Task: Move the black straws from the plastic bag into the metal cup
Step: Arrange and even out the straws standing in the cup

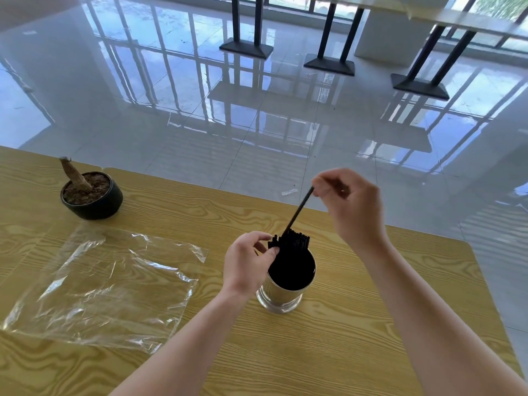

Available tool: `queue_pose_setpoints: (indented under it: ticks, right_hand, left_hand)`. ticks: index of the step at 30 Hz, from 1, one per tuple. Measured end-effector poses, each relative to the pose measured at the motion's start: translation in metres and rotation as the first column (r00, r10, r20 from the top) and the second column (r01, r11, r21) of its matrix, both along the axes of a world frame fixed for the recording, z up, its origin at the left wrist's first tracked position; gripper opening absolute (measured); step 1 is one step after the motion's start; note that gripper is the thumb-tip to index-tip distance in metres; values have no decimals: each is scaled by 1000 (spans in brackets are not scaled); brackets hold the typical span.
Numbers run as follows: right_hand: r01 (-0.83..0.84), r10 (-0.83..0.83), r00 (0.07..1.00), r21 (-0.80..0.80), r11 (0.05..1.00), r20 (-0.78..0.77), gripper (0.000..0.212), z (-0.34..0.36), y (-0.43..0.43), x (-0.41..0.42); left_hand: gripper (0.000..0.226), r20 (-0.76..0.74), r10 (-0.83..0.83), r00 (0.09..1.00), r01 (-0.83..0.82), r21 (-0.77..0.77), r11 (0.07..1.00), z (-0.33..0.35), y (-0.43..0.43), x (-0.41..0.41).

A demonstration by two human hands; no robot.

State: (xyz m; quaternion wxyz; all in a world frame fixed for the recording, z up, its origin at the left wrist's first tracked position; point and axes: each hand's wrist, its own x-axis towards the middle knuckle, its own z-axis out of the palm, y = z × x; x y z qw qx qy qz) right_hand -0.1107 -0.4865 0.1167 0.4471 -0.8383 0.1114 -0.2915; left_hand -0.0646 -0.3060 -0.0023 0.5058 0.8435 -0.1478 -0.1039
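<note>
Polished metal forms the cup (281,292), which is stood upright on the wooden table (371,352), towards its right half. The cup is filled with a bundle of black straws (291,254), whose tops are seen above the far rim. A single straw (298,210) is raised on a slant above the bundle, with its lower end lost among the other tops; whether it is touching them cannot be told. Its upper end is pinched between the thumb and fingertips of the right hand (348,204), the other fingers being curled loosely. The left hand (247,265) is held at the cup's left rim, its fingers bent and its thumb and forefinger closed on the outermost straws of the bundle. The plastic bag (108,284) is laid flat and wrinkled on the table, well apart from the cup on its left, and the wood grain is seen through it. A dark round pot (91,197) of soil with a brown stump is placed near the far left edge. Beyond the table, a glossy tiled floor (200,124) and black table bases (328,65) are seen.
</note>
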Motion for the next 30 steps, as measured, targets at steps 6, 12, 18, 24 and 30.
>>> queue_pose_setpoints:
  ticks: [6, 12, 18, 24, 30]
  right_hand:
    - [229, -335, 927, 452, 862, 169, 12, 12, -11, -32]
    - [197, -194, 977, 735, 649, -91, 19, -49, 23, -71]
    - [131, 38, 968, 634, 763, -246, 11, -75, 44, -85]
    - [86, -27, 989, 417, 905, -145, 13, -43, 30, -61]
    - [-26, 23, 993, -26, 999, -113, 9, -25, 31, -41]
  left_hand:
    - [43, 32, 48, 998, -47, -20, 999, 12, 0, -5]
    - [25, -77, 118, 990, -134, -255, 958, 45, -7, -8]
    - [10, -250, 97, 963, -197, -413, 889, 64, -17, -8]
    - [10, 260, -20, 965, 67, -170, 983, 62, -16, -25]
    - [8, 456, -114, 883, 102, 50, 993, 56, -24, -44]
